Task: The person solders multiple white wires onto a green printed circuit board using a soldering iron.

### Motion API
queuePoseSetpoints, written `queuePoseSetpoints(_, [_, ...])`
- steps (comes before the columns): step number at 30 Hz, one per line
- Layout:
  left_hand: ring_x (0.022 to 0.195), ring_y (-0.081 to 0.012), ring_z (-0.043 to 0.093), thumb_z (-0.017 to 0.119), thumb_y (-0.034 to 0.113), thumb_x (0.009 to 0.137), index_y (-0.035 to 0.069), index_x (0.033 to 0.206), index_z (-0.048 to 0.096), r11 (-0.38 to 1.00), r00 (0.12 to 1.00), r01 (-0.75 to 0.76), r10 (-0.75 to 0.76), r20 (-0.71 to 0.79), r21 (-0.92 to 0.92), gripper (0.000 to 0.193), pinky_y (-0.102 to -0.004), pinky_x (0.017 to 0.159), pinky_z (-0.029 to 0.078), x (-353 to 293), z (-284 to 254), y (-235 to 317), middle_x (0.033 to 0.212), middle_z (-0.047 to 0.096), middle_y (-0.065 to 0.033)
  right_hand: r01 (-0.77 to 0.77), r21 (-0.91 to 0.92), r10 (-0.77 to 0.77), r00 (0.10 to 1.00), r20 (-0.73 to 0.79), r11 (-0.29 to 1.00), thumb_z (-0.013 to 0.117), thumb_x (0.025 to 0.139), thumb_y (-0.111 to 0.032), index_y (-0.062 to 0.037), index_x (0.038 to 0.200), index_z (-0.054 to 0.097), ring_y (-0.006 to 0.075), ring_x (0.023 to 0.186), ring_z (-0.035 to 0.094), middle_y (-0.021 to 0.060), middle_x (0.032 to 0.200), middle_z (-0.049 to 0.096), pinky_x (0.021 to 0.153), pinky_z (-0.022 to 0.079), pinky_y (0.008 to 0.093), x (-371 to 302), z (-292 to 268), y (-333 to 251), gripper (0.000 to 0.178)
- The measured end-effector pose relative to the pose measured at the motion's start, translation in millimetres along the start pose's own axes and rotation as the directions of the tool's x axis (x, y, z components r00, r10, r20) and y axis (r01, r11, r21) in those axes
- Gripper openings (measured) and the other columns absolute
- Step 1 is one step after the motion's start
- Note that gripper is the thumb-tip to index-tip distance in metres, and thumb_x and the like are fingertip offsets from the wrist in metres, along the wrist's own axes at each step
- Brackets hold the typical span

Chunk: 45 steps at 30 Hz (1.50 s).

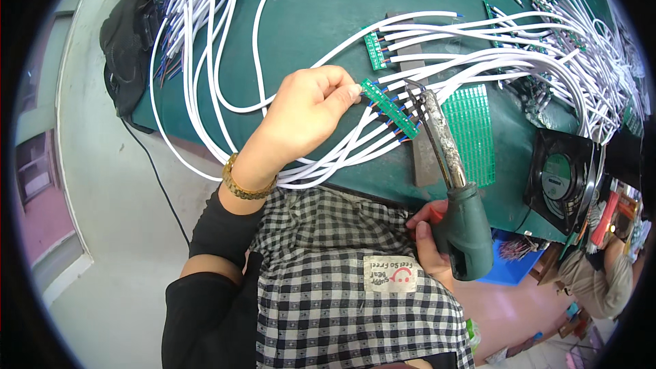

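Observation:
My left hand [304,113] pinches the upper end of a narrow green circuit board strip [391,109] between thumb and fingertips. White cables with blue and brown wire ends meet this strip along both long sides. In my right hand [432,240] is a soldering gun [466,225] with a dark green handle, its fingers wrapped around the grip and partly hidden by it. The gun's worn metal barrel points up and away, and its thin bent tip reaches close to the strip's right side; whether it touches cannot be told. A dark grey bar [425,164] lies beneath.
Another cable-wired strip [374,51] lies farther off. A green circuit board panel [473,133] sits right of the bar. A black fan [562,179] stands at the right, cable bundles [588,34] behind it. A black bag [130,55] is far left; another person [605,277] sits lower right.

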State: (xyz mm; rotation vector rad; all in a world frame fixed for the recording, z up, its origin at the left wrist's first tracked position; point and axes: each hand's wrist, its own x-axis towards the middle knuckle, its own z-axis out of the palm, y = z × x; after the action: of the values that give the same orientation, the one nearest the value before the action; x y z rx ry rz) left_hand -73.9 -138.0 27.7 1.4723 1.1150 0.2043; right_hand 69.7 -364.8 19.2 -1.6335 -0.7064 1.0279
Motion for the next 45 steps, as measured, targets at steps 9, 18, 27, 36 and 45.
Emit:
queuePoseSetpoints(9, [0.051, 0.0019, 0.039, 0.061, 0.003, 0.084, 0.003, 0.079, 0.052, 0.977, 0.975, -0.184, 0.167, -0.143, -0.112, 0.010, -0.0160, 0.042, 0.030, -7, 7, -7, 0.063, 0.050, 0.0055, 0.058, 0.111, -0.060, 0.998, 0.019, 0.992, 0.059, 0.081, -0.002, -0.0050, 0.105, 0.052, 0.0150, 0.067, 0.058, 0.0057, 0.075, 0.057, 0.062, 0.051, 0.0305, -1, 1, -1, 0.025])
queuePoseSetpoints(18, [0.045, -0.0096, 0.048, 0.066, 0.010, 0.073, 0.001, 0.071, 0.055, 0.977, 0.930, -0.181, 0.206, -0.305, 0.109, 0.014, -0.0262, 0.044, 0.037, -8, 21, -2, 0.053, 0.053, -0.0053, 0.001, -0.120, 0.004, 0.999, 0.043, 0.993, 0.066, 0.068, 0.001, -0.0038, 0.078, 0.063, 0.0164, 0.062, 0.064, 0.0068, 0.068, 0.063, 0.060, 0.052, 0.0283, 5, -4, -5, 0.012])
queuePoseSetpoints(27, [0.052, -0.0231, 0.056, 0.063, 0.011, 0.072, 0.001, 0.074, 0.053, 0.962, 0.947, -0.159, 0.213, -0.242, 0.221, 0.014, -0.0326, 0.052, 0.044, -7, 16, 2, 0.060, 0.055, -0.0127, 0.147, -0.450, -0.102, 0.987, 0.123, 0.881, 0.071, 0.065, -0.006, -0.0070, 0.080, 0.065, 0.0254, 0.061, 0.061, 0.0085, 0.074, 0.063, 0.057, 0.049, 0.0322, 10, -7, -8, 0.017])
queuePoseSetpoints(36, [0.052, -0.0271, 0.056, 0.063, 0.012, 0.072, 0.002, 0.073, 0.052, 0.958, 0.947, -0.154, 0.213, -0.241, 0.244, 0.015, -0.0346, 0.052, 0.044, -8, 17, 7, 0.059, 0.055, -0.0143, 0.287, -0.300, -0.254, 0.956, 0.145, 0.910, 0.068, 0.065, -0.001, -0.0038, 0.085, 0.064, 0.0295, 0.063, 0.060, 0.0120, 0.077, 0.062, 0.060, 0.050, 0.0341, 15, -4, -5, 0.021])
queuePoseSetpoints(45, [0.053, -0.0327, 0.058, 0.063, 0.011, 0.072, 0.004, 0.076, 0.050, 0.905, 0.920, -0.197, 0.303, -0.248, 0.378, 0.015, -0.0394, 0.052, 0.045, -10, 21, 6, 0.058, 0.055, -0.0146, 0.199, -0.287, -0.153, 0.973, 0.172, 0.937, 0.067, 0.064, 0.001, -0.0017, 0.087, 0.064, 0.0302, 0.067, 0.062, 0.0130, 0.081, 0.063, 0.066, 0.051, 0.0339, 13, -6, -11, 0.024])
